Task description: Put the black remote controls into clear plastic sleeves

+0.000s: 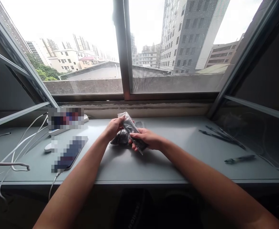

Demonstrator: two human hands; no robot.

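Between my two hands, above the middle of the grey desk, is a clear plastic bag [130, 124] with something dark inside, its exact kind not clear. It is long and narrow and tilts from upper left to lower right. My left hand [115, 126] pinches its upper left end between thumb and fingers. Lower down, my right hand [146, 139] grips the other end, thumb on top and fingers curled beneath. Just behind the hands on the desk lies another dark plastic-wrapped bundle [120, 138], partly covered by them.
A phone [76, 154] on a charging cable and a white power strip [85, 119] with white cords [17, 144] are at the left, partly pixelated. Several pens [221, 136] lie at the right, with one more pen [240, 159] nearer. A window ledge [168, 110] runs behind the desk [177, 168].
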